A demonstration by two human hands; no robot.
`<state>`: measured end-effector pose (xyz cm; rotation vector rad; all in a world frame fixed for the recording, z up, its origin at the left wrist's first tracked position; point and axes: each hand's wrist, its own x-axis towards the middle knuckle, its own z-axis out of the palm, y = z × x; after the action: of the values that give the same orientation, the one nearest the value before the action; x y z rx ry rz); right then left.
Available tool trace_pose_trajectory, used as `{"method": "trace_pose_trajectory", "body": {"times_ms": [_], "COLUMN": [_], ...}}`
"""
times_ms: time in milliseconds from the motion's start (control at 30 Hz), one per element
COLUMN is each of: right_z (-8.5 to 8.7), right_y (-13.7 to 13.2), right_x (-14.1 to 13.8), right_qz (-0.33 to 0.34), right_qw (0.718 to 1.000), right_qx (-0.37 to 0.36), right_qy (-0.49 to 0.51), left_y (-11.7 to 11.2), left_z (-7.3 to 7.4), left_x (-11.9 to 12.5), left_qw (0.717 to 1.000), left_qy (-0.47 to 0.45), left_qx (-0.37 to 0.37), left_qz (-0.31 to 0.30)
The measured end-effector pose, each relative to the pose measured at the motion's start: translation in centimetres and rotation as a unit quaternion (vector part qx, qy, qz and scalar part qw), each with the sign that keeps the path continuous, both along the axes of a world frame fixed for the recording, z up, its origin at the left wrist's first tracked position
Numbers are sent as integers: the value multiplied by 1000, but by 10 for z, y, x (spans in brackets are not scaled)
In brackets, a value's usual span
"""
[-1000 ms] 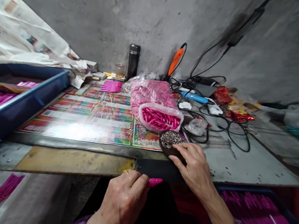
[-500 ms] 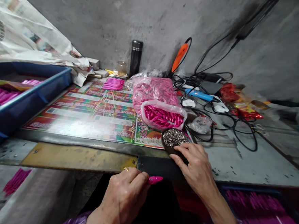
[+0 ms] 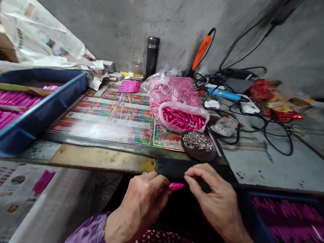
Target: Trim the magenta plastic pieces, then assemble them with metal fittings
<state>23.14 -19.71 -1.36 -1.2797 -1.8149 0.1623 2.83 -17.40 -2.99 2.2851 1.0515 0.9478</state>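
The left hand (image 3: 137,212) pinched a slim magenta stick with a glossy, tapered tip (image 3: 175,186). Its long axis lay nearly level across the view, with the point aimed toward the right hand (image 3: 214,201). That hand's fingers curved narrowly just beside the tip; whether they held anything small could not be told. Both hands were below a black strip (image 3: 176,166) at the edge of a scuffed metal bench (image 3: 265,173). Beyond the strip sat a round dark-brown dish (image 3: 200,156) heaped with tiny silver metal pieces (image 3: 197,141), beside a clear plastic bag (image 3: 160,114) of shiny magenta pieces.
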Motion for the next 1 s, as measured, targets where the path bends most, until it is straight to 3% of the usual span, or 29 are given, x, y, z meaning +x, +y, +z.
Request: {"method": "trace_pose_trajectory", "body": {"times_ms": [167, 500, 700, 833, 1000], "right_z": [1, -8, -13, -26, -50], "right_y": [-16, -18, -19, -21, -17], "right_x": [-23, -23, -26, -18, -5], "right_qz": [50, 60, 24, 7, 25], "right_qw": [995, 993, 994, 963, 935], "right_qx": [-24, -36, 91, 195, 229], "right_qy": [80, 97, -47, -187, -271], "left_y": [-2, -6, -8, -6, 0], "left_z": [2, 3, -3, -4, -6], "left_x": [1, 4, 5, 5, 4], "left_qw": [1000, 999, 994, 991, 984], "left_qy": [12, 33, 84, 89, 103], "left_qx": [-25, 6, 65, 95, 143], "left_qz": [-4, -6, 0, 4, 19]}}
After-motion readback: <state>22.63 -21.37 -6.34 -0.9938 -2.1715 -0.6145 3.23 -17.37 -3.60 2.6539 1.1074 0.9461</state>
